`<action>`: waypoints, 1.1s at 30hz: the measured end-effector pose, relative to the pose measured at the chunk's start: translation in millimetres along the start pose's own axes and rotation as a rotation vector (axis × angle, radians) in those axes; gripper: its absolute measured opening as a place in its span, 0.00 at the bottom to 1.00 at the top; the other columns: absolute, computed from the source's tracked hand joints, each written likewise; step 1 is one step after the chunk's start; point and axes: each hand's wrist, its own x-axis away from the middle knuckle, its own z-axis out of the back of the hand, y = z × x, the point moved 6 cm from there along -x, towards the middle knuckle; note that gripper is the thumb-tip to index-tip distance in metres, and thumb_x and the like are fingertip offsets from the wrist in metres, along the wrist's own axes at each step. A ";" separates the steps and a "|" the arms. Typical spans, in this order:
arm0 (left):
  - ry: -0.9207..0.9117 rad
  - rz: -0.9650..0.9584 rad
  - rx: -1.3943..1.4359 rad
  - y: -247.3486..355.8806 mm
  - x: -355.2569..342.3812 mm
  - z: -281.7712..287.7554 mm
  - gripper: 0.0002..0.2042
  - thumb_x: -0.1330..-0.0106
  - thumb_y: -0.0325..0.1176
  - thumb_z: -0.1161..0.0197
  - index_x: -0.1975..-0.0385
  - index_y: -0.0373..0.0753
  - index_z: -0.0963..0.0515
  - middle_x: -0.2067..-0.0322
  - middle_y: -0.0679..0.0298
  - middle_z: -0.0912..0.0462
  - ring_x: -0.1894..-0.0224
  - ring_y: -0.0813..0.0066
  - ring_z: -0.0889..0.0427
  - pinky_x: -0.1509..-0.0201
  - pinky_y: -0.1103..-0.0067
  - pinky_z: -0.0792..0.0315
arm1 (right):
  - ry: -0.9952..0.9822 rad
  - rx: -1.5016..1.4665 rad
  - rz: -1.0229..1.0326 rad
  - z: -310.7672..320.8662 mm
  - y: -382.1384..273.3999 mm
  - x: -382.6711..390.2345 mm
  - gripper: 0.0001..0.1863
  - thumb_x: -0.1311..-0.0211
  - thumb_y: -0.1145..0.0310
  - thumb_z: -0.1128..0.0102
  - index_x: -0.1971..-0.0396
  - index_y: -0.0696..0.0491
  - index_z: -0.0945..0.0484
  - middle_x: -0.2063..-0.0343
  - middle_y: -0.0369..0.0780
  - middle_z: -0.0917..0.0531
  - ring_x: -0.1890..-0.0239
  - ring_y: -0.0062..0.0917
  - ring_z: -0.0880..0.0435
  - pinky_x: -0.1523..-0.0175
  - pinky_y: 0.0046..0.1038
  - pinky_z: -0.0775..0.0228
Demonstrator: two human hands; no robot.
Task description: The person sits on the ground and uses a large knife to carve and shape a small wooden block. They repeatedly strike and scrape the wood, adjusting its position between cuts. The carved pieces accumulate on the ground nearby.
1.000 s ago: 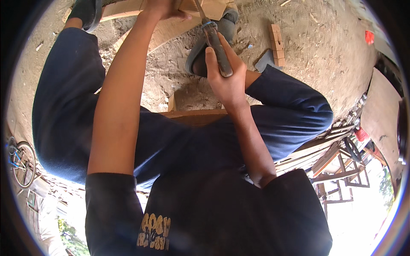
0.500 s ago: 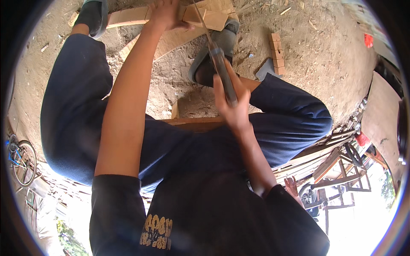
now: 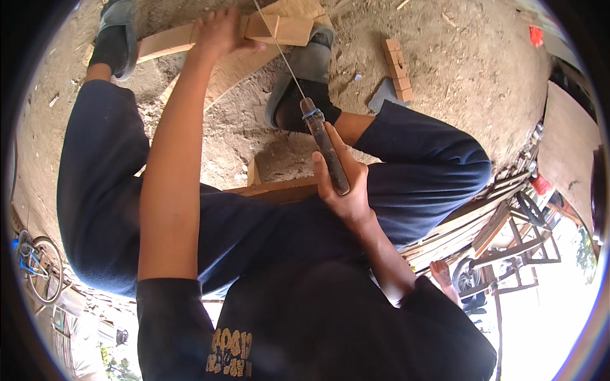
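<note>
My right hand point(image 3: 348, 185) is closed round the dark, straight handle of a hand saw point(image 3: 326, 149) with a blue band near its front. The thin blade runs up and away, almost edge-on, across the right part of a pale wooden beam point(image 3: 164, 44); its teeth cannot be made out. My left hand point(image 3: 220, 33) presses on the beam left of the blade, fingers spread over its far edge and thumb along the near side. Under the beam lies a wide pale board point(image 3: 238, 66). My right foot point(image 3: 305, 79), in a dark sandal, is beside the beam's right end.
Several notched wooden pieces point(image 3: 398, 68) lie in a row right of my foot, against a grey flat piece point(image 3: 383, 95). Wood chips dot the dirt floor point(image 3: 445, 120). A bicycle point(image 3: 39, 267) stands far left; stacked planks point(image 3: 467, 222) and a wooden frame point(image 3: 518, 241) are at right.
My right hand has drawn the saw back toward me. My left hand keeps its place on the beam. The whole view has shifted slightly.
</note>
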 end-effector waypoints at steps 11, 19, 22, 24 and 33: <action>-0.030 -0.009 0.071 9.9 7.1 17.7 0.55 0.58 0.71 0.25 0.34 0.37 0.31 0.37 0.49 0.25 0.32 0.45 0.30 0.30 0.49 0.37 | 0.003 -0.033 -0.078 -2.5 -9.7 -36.9 0.24 0.33 0.71 0.34 0.42 0.68 0.25 0.73 0.52 0.14 0.68 0.26 0.10 0.62 0.28 0.21; -0.102 0.035 0.143 0.7 -2.0 -11.6 0.69 0.65 0.70 0.21 0.24 0.36 0.49 0.25 0.44 0.45 0.23 0.40 0.49 0.22 0.45 0.55 | 0.003 -0.038 -0.076 -29.1 -7.7 -69.3 0.24 0.33 0.71 0.35 0.42 0.70 0.25 0.73 0.52 0.14 0.70 0.22 0.12 0.64 0.25 0.22; -0.097 0.049 0.184 -0.4 0.2 -1.3 0.68 0.66 0.69 0.21 0.25 0.37 0.46 0.25 0.44 0.45 0.24 0.40 0.48 0.23 0.44 0.53 | -0.004 0.019 0.000 -14.7 -12.3 -34.0 0.25 0.33 0.72 0.35 0.40 0.70 0.26 0.72 0.51 0.14 0.70 0.22 0.13 0.64 0.25 0.22; -0.082 0.071 0.189 -5.3 3.8 -2.9 0.66 0.66 0.69 0.20 0.26 0.36 0.43 0.25 0.44 0.45 0.24 0.40 0.48 0.23 0.44 0.52 | -0.034 0.044 -0.033 -2.4 -15.5 -18.7 0.26 0.33 0.72 0.36 0.39 0.70 0.27 0.72 0.50 0.14 0.70 0.22 0.13 0.64 0.24 0.22; -0.144 0.079 0.208 0.0 4.1 3.4 0.65 0.64 0.67 0.19 0.27 0.34 0.42 0.28 0.44 0.39 0.25 0.42 0.44 0.23 0.45 0.52 | -0.043 -0.052 -0.105 -20.3 -3.8 -39.9 0.25 0.31 0.73 0.37 0.38 0.67 0.27 0.61 0.49 0.12 0.63 0.18 0.15 0.56 0.24 0.22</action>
